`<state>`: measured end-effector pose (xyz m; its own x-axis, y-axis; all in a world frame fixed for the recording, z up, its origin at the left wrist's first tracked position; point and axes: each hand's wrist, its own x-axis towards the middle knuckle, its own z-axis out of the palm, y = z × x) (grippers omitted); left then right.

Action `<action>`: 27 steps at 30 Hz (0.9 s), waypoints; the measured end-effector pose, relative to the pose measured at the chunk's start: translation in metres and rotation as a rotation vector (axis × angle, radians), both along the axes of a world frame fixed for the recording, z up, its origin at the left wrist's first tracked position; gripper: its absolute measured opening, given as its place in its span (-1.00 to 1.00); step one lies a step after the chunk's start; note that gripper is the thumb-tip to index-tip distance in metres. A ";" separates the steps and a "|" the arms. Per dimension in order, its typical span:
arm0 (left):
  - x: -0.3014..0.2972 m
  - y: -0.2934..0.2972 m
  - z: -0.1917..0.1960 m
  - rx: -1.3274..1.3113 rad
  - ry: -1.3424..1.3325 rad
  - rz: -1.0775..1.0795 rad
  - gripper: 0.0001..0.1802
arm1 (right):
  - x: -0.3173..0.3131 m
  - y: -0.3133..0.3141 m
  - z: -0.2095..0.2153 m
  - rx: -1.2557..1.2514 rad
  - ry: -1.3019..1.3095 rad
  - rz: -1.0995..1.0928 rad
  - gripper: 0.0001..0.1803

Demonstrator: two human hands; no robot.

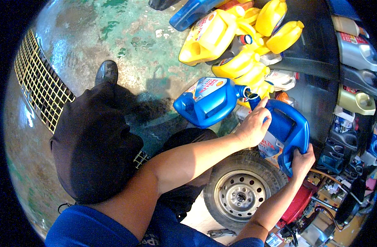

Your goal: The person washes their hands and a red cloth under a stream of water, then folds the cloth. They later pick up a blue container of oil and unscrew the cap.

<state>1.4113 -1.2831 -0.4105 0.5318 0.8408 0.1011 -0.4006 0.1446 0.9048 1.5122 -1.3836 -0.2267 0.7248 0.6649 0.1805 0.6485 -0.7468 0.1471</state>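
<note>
Two blue plastic oil jugs meet mouth to mouth. My right hand [303, 161] grips the base end of the right-hand blue oil jug [286, 123], which is tilted with its neck toward the other jug. Near that neck my left hand [254, 125] is wrapped against the same jug, its index finger stretched along toward the mouth. The second blue oil jug [206, 102], with a white label, sits just left of it, its open neck pointing right. Neither hand touches this second jug. Whether liquid runs between the mouths I cannot make out.
Several yellow oil jugs [209, 35] lie piled beyond the blue ones. A wheel with a steel rim [240, 196] lies below my forearms. Shelves at the right hold grey and dark jugs [360, 51]. A floor grate [42, 80] is at far left, and a red machine [297, 204] at lower right.
</note>
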 end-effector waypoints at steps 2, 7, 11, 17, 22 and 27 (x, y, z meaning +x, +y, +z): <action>0.001 -0.001 -0.001 0.009 0.007 0.007 -0.93 | -0.001 0.001 0.000 -0.007 -0.014 0.014 -0.78; -0.001 0.001 0.001 0.039 0.013 0.008 -0.91 | -0.003 0.004 0.001 -0.016 -0.010 0.001 -0.78; -0.004 0.004 0.002 0.029 -0.004 -0.001 -0.90 | -0.002 0.004 0.001 -0.011 0.008 0.000 -0.77; -0.003 0.002 0.003 0.018 0.004 -0.015 -0.90 | 0.000 0.004 0.004 -0.047 -0.015 -0.018 -0.77; -0.001 0.003 0.000 0.052 0.010 0.026 -0.90 | -0.001 0.007 0.003 -0.046 -0.019 0.007 -0.79; 0.001 0.000 0.000 0.030 -0.007 0.082 -0.92 | -0.003 0.009 0.003 -0.039 -0.034 0.003 -0.81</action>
<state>1.4121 -1.2828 -0.4107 0.4600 0.8783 0.1306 -0.4168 0.0837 0.9052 1.5096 -1.3750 -0.2233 0.7165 0.6742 0.1792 0.6448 -0.7381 0.1984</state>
